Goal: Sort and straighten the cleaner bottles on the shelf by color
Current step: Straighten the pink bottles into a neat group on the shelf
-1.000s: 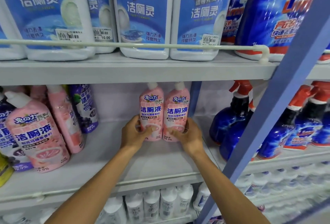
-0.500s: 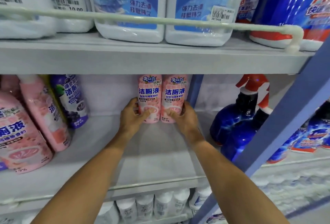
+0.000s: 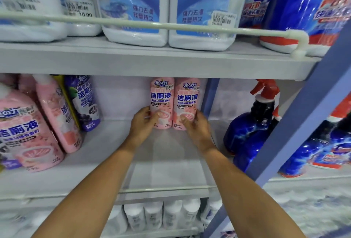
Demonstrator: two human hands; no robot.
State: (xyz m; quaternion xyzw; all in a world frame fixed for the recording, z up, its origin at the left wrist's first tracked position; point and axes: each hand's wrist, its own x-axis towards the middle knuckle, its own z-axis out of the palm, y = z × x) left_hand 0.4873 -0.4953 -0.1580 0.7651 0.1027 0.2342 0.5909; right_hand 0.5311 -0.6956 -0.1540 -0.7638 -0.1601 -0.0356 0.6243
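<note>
Four white plastic jugs with blue labels (image 3: 134,8), at least four pink plastic cleaner bottles (image 3: 162,97), and just one purple plastic bottle (image 3: 85,103) showing clearly.

Glossy plastic pink bottles (image 3: 174,103) on matt shelf (image 3: 167,161).

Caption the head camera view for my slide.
Left hand grips the left pink cleaner bottle, right hand the right pink cleaner bottle, upright together on the middle shelf.
</note>
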